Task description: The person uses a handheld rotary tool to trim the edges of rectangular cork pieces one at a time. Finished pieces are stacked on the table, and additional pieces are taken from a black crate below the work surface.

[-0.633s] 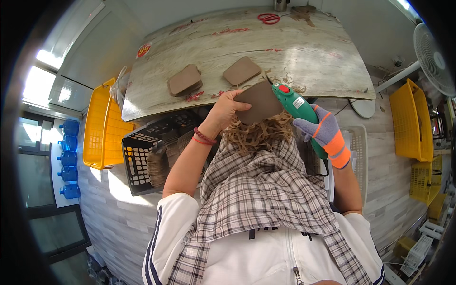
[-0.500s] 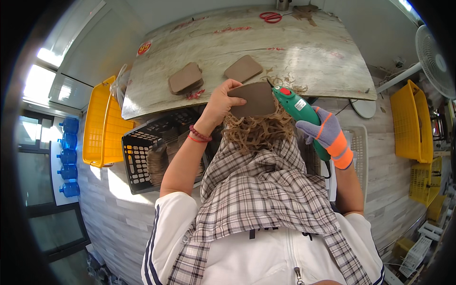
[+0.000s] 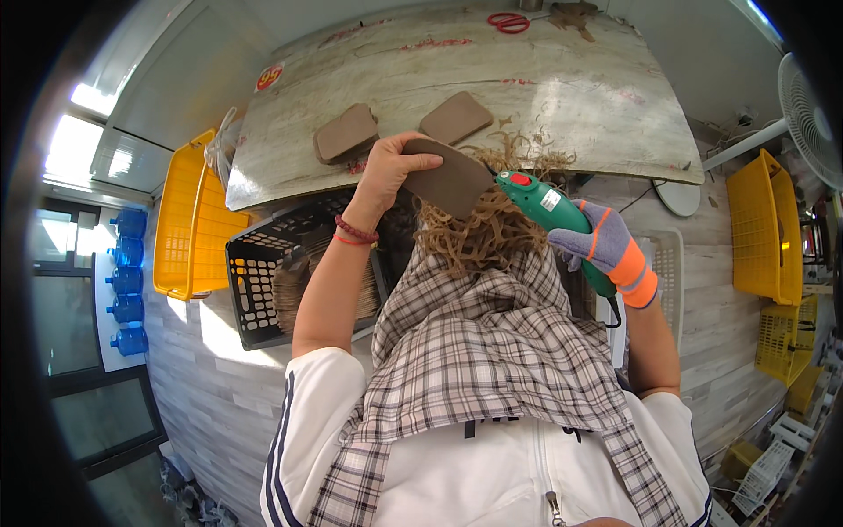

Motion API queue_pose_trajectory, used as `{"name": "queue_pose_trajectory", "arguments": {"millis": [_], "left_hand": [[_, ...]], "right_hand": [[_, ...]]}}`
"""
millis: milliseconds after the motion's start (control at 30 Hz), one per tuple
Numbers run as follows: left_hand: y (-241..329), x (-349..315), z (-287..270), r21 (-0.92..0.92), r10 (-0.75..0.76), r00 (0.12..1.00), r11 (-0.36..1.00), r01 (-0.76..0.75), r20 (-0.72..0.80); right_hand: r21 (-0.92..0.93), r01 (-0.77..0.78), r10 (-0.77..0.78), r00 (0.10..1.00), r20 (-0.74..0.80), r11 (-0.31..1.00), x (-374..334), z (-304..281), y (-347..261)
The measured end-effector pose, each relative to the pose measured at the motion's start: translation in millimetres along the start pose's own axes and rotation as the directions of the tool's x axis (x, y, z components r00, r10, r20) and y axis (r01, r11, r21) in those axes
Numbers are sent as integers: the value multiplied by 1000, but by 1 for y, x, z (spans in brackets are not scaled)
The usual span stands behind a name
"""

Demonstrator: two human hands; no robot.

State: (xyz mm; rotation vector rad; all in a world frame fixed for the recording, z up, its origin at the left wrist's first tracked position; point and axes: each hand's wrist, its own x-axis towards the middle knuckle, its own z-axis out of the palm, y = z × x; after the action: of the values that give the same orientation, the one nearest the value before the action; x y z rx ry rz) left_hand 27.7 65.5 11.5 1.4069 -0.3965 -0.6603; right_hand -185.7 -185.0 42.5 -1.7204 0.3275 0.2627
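My bare left hand [image 3: 392, 169] pinches a brown rounded panel [image 3: 452, 182] by its left side, the thumb on top. In a grey and orange glove, my right hand [image 3: 590, 237] is wrapped round a green corded power tool [image 3: 537, 206] with a red switch. The tool's thin dark tip lies at the panel's right edge; whether it touches I cannot tell. Curly brown trimmings [image 3: 479, 233] are heaped on my checked apron [image 3: 474, 342] below the panel. Just beyond my left hand, a small stack of brown panels [image 3: 346, 136] and another panel [image 3: 457, 117] lie on the table.
The worn wooden table [image 3: 351, 66] holds more trimmings near its front edge and red-handled scissors [image 3: 508, 23] at the back. A black crate [image 3: 250, 290] with stacked brown pieces stands at my left, beside a yellow basket [image 3: 184, 228]. A white fan [image 3: 803, 114] is at the right.
My left hand has turned and tilted the panel and shifted slightly left with it. The tool's tip has moved a little left and down along the panel's right edge.
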Motion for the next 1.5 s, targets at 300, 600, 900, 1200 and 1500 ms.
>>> {"name": "queue_pose_trajectory", "arguments": {"millis": [300,600,900,1200,1500], "left_hand": [[-1,-2,0,16,-47,998,999,46,50],[1,-2,17,117,-131,973,987,110,188],[-3,1,7,255,-102,974,966,49,201],[-8,53,-160,698,375,703,674,241,-605],[-70,108,-15,998,349,936,50,28,-44]], "right_hand": [[-6,-36,36,999,8,999,-4,9,-11],[5,1,-1,1000,9,1000,7,16,-10],[38,43,-42,999,-21,998,29,33,-13],[137,-25,51,980,-193,990,22,15,21],[103,-24,56,945,-323,994,15,7,51]]}}
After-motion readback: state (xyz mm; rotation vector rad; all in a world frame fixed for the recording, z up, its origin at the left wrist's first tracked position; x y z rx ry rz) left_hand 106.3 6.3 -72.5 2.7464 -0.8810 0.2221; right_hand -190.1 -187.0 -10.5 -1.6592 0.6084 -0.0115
